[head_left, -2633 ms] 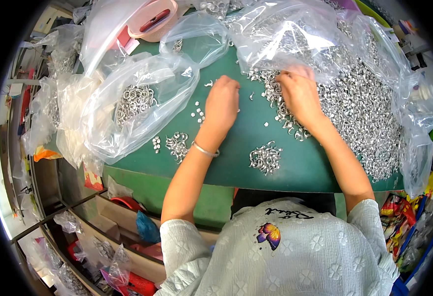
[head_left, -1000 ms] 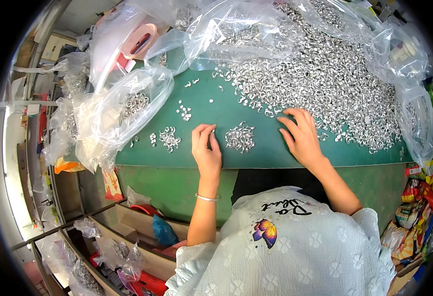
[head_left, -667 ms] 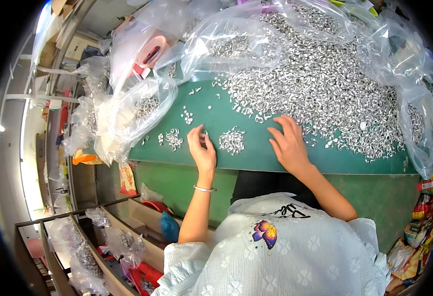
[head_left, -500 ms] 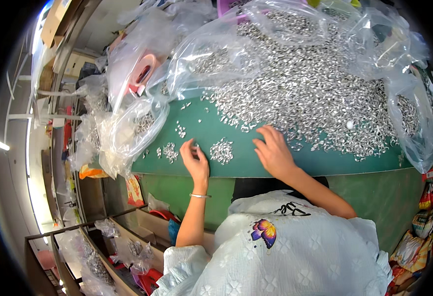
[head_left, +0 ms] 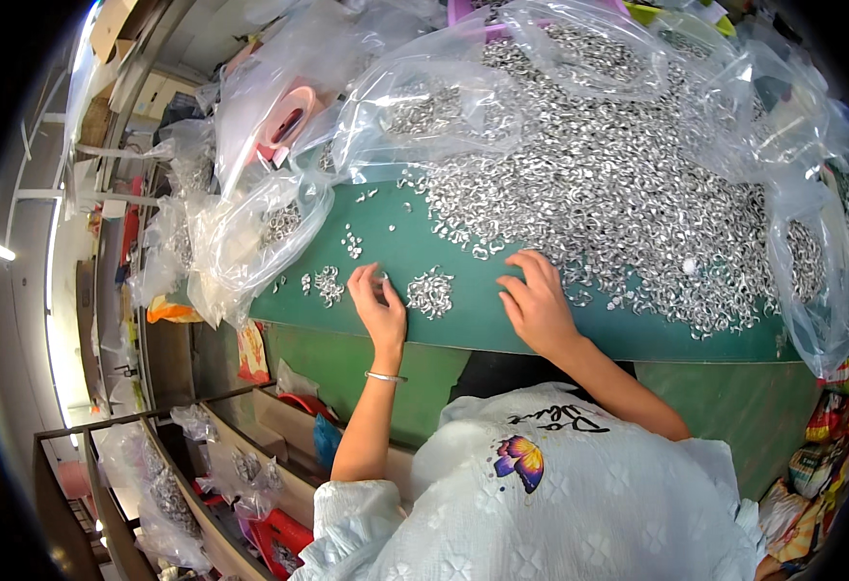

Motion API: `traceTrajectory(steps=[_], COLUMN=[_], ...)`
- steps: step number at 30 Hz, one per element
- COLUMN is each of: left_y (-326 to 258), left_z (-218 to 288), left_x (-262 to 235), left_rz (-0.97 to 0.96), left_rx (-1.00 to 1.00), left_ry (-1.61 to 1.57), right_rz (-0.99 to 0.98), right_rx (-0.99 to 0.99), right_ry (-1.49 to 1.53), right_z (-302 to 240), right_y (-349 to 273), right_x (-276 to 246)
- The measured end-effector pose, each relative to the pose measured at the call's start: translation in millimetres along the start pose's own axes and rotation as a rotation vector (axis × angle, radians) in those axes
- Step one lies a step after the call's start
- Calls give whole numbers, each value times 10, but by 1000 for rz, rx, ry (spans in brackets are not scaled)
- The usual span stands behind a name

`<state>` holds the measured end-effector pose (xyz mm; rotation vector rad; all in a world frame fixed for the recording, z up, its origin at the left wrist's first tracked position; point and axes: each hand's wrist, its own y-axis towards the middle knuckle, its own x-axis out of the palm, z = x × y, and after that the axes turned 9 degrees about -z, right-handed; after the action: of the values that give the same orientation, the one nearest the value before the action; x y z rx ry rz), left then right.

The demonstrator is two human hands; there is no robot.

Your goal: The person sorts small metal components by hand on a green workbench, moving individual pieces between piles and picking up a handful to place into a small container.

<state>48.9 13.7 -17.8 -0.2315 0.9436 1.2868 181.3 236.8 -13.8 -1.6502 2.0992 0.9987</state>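
My left hand (head_left: pixel 378 308) rests on the green table between two small heaps of silvery, curved metal pieces. Its thumb and fingers are bent but apart; a bright speck at the thumb tip is too small to make out. The left heap (head_left: pixel 329 287) lies beside its fingers, and the right heap (head_left: pixel 430 293) is just past its thumb. My right hand (head_left: pixel 541 308) is at the near edge of a big spread of the same pieces (head_left: pixel 618 174), its fingers loosely curved, thumb apart, nothing visible in them.
Clear plastic bags (head_left: pixel 415 107) lie over and around the big spread. A pink tape dispenser-like object (head_left: pixel 289 118) is at the far left among bags. Loose pieces (head_left: pixel 352 240) dot the green tabletop (head_left: pixel 473 320). Open drawers or bins (head_left: pixel 279 431) stand lower left; coloured packets (head_left: pixel 812 465) lie at right.
The whole view has shifted slightly. My left hand's fingers have spread a little between the two heaps; my right hand has hardly moved. The heaps look the same.
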Motion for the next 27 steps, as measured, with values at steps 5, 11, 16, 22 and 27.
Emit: traceTrajectory(steps=[5,11,16,22,27], left_y=[2,29,17,161,193], left_z=[19,49,-11,-29,-69], left_x=[-23,-77,-87,-97,-128], left_rz=[-30,-79,-89,-121,-115], left_rx=[-18,-56,-112,-111,-97], left_ry=[-49,-114,-302,-418,-387], right_rz=[27,42,-12,-111,-173], right_rx=[43,64,75,34,20], right_ry=[-5,18,-84,-207,-256], right_z=[-38,-66,-166,-360,-340], right_y=[25,67,209,896,965], right_x=[-10,-50,-39,151,293])
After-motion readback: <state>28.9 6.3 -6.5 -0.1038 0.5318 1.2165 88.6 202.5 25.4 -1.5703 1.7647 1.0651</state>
